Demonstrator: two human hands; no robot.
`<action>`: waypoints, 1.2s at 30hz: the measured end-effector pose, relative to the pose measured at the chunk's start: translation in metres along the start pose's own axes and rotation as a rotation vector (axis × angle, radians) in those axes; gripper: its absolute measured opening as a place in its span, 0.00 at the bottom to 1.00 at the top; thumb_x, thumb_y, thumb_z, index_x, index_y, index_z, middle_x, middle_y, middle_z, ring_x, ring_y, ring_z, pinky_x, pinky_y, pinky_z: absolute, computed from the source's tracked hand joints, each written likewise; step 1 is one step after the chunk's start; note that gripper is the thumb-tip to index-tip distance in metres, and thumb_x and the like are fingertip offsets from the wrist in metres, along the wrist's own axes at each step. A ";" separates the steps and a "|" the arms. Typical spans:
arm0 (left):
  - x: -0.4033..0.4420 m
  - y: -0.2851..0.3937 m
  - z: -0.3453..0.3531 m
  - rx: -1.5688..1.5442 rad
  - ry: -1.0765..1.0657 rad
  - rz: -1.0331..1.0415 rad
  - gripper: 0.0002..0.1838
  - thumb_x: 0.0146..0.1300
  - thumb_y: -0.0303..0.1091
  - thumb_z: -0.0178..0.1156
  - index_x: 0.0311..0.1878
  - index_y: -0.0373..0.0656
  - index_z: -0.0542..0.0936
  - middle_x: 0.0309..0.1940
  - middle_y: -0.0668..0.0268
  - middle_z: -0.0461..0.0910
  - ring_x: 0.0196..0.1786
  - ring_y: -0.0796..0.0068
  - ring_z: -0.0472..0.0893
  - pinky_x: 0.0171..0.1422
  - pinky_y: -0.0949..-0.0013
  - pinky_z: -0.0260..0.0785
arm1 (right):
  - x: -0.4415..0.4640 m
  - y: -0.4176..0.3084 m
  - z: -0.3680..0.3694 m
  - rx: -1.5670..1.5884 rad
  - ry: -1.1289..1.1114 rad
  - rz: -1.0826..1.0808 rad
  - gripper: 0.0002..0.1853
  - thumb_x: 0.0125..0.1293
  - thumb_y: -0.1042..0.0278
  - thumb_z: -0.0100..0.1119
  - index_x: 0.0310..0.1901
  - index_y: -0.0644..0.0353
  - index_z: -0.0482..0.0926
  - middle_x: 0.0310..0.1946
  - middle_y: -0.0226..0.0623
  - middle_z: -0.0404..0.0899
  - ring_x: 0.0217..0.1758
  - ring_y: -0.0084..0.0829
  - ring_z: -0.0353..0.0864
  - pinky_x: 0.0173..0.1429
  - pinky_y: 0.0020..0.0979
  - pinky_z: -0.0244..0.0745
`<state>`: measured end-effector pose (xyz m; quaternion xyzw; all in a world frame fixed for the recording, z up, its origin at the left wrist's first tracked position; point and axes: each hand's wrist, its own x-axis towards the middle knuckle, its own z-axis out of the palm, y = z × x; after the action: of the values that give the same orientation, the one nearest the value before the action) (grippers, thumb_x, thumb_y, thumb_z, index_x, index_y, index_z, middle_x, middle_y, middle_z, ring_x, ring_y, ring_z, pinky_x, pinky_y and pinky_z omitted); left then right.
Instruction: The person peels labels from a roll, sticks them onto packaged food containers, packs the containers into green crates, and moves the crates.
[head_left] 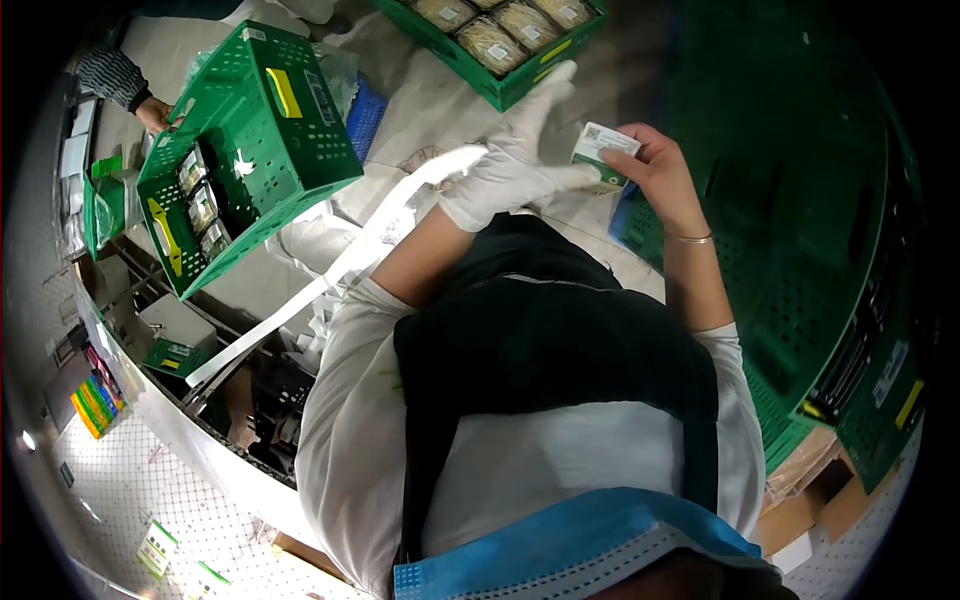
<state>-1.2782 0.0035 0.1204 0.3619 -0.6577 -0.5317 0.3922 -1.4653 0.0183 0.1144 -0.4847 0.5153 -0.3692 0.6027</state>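
My right hand [655,170], bare with a bangle at the wrist, pinches a small white-and-green printed label [605,143]. My left hand [515,160] wears a white glove, its fingers spread wide and its thumb reaching toward the label's lower edge. Whether the thumb touches the label, I cannot tell. A long white paper strip [330,275] runs from the machine at the left up to the gloved hand; it does not look gripped.
A co-worker's hand [153,113] holds a tilted green crate [310,150] with several packs inside. Another green crate [490,85] at the top holds packed trays [492,46]. Large green crates [790,200] stand at the right. A blue crate [366,118] is behind.
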 end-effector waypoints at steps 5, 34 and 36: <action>0.009 -0.068 -0.030 -0.584 0.026 -0.260 0.19 0.51 0.21 0.56 0.48 0.38 0.68 0.46 0.65 0.70 0.49 0.79 0.69 0.54 0.77 0.59 | 0.065 0.022 0.020 0.016 -0.142 0.103 0.08 0.53 0.76 0.56 0.36 0.64 0.72 0.29 0.27 0.75 0.31 0.15 0.71 0.37 0.17 0.66; 0.229 -0.518 -0.173 0.161 1.037 -1.015 0.14 0.53 0.39 0.47 0.34 0.40 0.76 0.34 0.53 0.74 0.37 0.58 0.73 0.42 0.64 0.65 | 0.600 0.325 -0.193 -1.134 0.030 0.272 0.33 0.55 0.38 0.41 0.40 0.67 0.72 0.31 0.57 0.73 0.36 0.53 0.72 0.41 0.44 0.68; 0.240 -0.530 -0.167 0.347 1.093 -1.060 0.13 0.51 0.39 0.48 0.32 0.41 0.77 0.35 0.49 0.73 0.40 0.52 0.71 0.46 0.62 0.63 | 0.596 0.330 -0.194 -1.248 0.074 0.199 0.31 0.57 0.38 0.38 0.36 0.65 0.73 0.24 0.55 0.74 0.28 0.53 0.73 0.35 0.46 0.69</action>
<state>-1.1994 -0.3721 -0.3480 0.8945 -0.1845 -0.2840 0.2920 -1.5557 -0.4996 -0.3604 -0.6817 0.6966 0.0421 0.2197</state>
